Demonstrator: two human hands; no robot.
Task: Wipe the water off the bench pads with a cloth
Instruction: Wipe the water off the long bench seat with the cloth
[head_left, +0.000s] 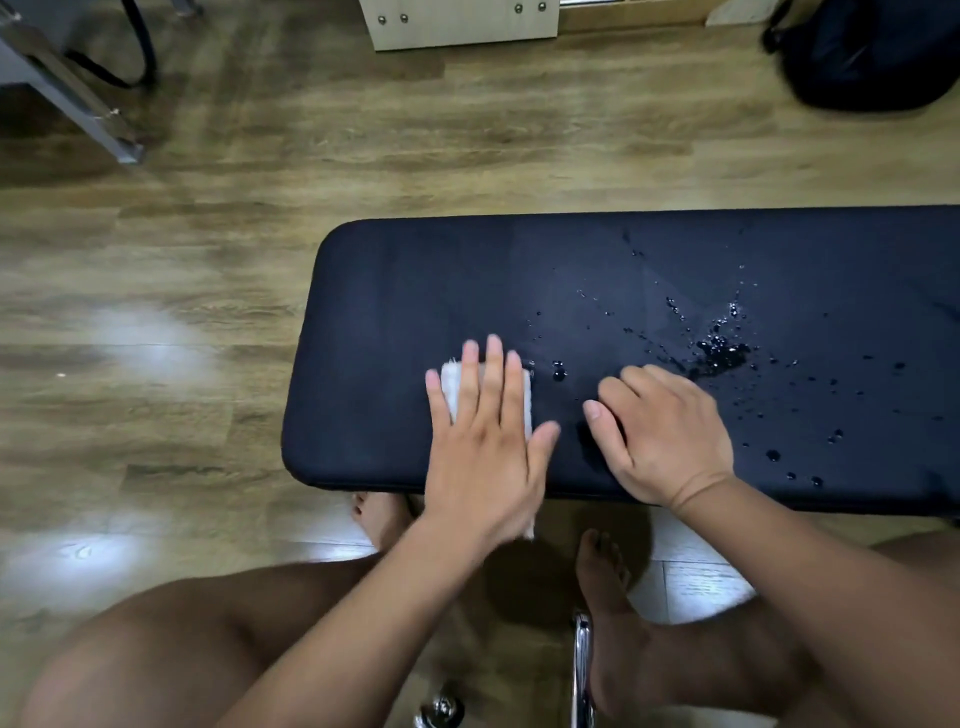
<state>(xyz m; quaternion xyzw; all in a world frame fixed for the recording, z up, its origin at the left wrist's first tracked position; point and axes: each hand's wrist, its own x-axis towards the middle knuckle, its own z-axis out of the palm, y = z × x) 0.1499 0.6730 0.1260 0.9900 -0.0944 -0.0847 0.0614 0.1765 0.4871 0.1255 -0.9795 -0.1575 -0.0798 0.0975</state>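
A black bench pad (395, 291) lies across the view on a wooden floor. Water drops (719, 353) are scattered over its right half, thickest in a puddle just beyond my right hand. My left hand (485, 441) lies flat with fingers spread on a folded white cloth (451, 387), pressing it onto the pad near the front edge; most of the cloth is hidden under the palm. My right hand (662, 434) rests on the pad beside it, fingers curled, holding nothing. A single drop (559, 373) sits between the cloth and the right hand.
A black backpack (872, 52) lies on the floor at the far right. A light wooden cabinet base (467, 26) stands at the top, a grey metal frame leg (78, 104) at the top left. My bare legs and feet and a chrome bench leg (582, 670) are below the pad.
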